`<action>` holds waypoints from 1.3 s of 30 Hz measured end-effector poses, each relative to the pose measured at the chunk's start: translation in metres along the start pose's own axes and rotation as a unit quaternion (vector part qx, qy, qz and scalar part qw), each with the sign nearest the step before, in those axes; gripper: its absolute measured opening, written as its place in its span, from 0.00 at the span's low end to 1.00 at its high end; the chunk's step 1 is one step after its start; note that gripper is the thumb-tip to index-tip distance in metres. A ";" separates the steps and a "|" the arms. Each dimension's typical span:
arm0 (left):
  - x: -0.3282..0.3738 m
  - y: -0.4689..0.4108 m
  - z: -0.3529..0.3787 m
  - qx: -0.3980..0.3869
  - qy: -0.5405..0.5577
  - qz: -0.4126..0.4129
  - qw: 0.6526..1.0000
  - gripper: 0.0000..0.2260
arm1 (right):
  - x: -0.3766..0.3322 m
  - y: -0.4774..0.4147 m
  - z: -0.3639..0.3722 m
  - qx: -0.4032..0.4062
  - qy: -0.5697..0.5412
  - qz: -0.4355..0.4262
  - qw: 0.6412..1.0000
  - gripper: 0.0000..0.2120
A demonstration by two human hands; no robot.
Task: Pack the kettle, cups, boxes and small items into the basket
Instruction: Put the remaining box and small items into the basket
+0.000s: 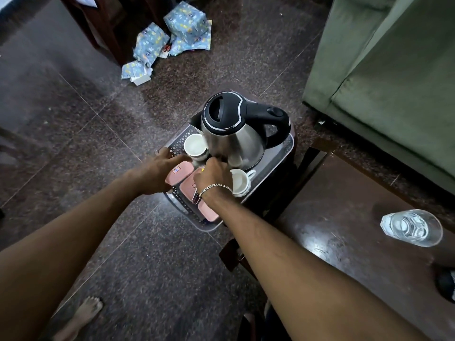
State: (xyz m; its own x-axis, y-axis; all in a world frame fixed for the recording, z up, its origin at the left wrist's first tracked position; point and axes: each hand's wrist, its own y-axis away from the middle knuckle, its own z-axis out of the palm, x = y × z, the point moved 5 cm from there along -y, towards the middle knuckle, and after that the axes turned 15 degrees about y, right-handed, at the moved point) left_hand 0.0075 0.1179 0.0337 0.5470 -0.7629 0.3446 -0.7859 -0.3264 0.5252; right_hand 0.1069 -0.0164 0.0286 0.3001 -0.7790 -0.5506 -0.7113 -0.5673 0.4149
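Kettle in basket, heavy, slick: lift by handle | left hand spread over pink box | right hand curled, contents hidden

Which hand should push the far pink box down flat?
Left, probably. The left hand already rests on that pink box at the basket's left side. The right hand is busy in the middle, beside the kettle.
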 end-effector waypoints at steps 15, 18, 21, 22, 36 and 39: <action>0.002 0.002 0.007 0.006 0.039 -0.035 0.999 0.34 | -0.004 0.009 -0.005 -0.029 0.025 -0.045 0.998 0.13; 0.003 0.003 0.006 0.012 0.036 -0.035 0.999 0.33 | -0.004 0.008 -0.005 -0.031 0.031 -0.044 0.998 0.13; 0.005 0.005 0.004 0.020 0.034 -0.034 0.999 0.34 | -0.003 0.009 -0.005 -0.031 0.028 -0.050 0.998 0.13; 0.005 0.005 0.004 0.024 0.030 -0.032 0.999 0.34 | -0.003 0.009 -0.005 -0.033 0.025 -0.052 0.998 0.13; 0.005 0.007 0.002 0.033 0.024 -0.018 0.999 0.34 | -0.022 0.020 -0.034 0.139 -0.033 -0.120 0.982 0.09; 0.002 0.007 0.002 0.031 0.021 -0.020 0.999 0.34 | -0.016 0.018 -0.017 0.043 -0.009 -0.103 0.994 0.14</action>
State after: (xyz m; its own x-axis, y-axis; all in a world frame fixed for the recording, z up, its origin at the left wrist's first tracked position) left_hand 0.0025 0.1127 0.0361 0.5895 -0.7242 0.3578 -0.7788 -0.3919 0.4898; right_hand 0.1005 -0.0188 0.0574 0.4344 -0.6428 -0.6309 -0.6872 -0.6894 0.2292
